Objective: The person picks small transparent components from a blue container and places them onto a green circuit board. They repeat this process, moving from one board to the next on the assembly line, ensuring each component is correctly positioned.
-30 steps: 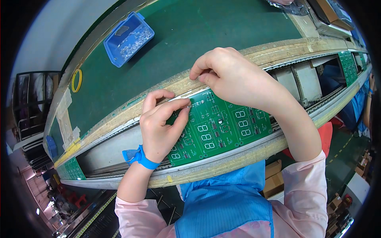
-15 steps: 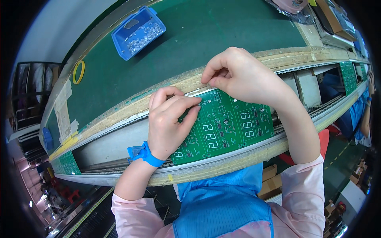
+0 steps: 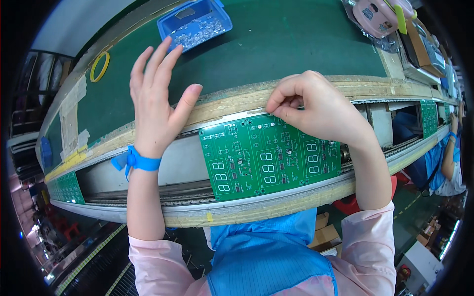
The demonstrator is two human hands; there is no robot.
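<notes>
A green circuit board (image 3: 254, 163) with white three-digit outlines and a few small fitted parts lies across the rails of the conveyor in front of me. My left hand (image 3: 159, 101) is off the board, fingers spread and stretched toward a blue bin (image 3: 210, 11) on the far bench. Small clear pieces (image 3: 203, 30) lie loose in that bin. At the board's far edge my right hand (image 3: 321, 106) is closed, thumb and forefinger pressed together; what they pinch, if anything, is too small to make out. A blue strap (image 3: 143, 160) circles my left wrist.
Farther boards sit on the conveyor, one to the left (image 3: 69, 188) and one to the right (image 3: 428, 118). A yellow ring (image 3: 99, 67) lies on the green bench mat. Back right are a pink container (image 3: 377, 17) and boxes. Another person's arm (image 3: 449, 153) shows at far right.
My left hand has let go at the board, swung left and away toward the bin, and opened. My right hand stays pinched near the board's far edge. The view has shifted slightly.
</notes>
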